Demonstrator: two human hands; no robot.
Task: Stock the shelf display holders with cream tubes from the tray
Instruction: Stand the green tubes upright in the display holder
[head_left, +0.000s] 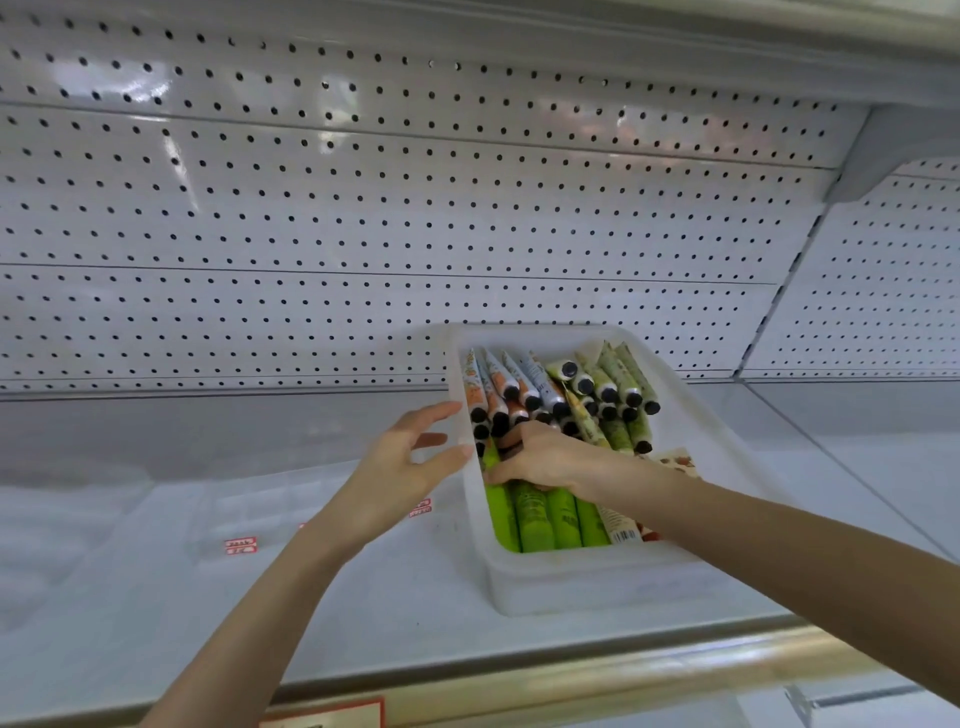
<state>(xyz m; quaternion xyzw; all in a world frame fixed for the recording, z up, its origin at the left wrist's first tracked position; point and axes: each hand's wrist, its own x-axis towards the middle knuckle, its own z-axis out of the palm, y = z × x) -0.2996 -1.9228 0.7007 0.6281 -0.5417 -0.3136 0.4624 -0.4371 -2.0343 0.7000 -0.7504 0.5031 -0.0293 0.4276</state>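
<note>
On the white shelf (363, 613), right of middle, stands a pale plastic tray (571, 587) packed with cream tubes (535, 519). They lie in two rows, long axes running front to back: green ones in the near row, and white, orange and pale green ones behind with their black caps pointing towards the person. The right hand (545, 460) is inside the tray, reaching in from the right so its fingers cross the tubes' length. The fingers are curled down among the caps where the rows meet, but whether they have closed round a tube cannot be told. The left hand (400, 467) is spread and holds nothing, its fingertips at the outside of the tray's left wall. The clear display holders (260, 504), faint and marked by red price labels (240, 545), sit on the shelf left of the tray. Any tube lifted must probably travel leftwards past the left hand, which is the nearer one to the holders.
</note>
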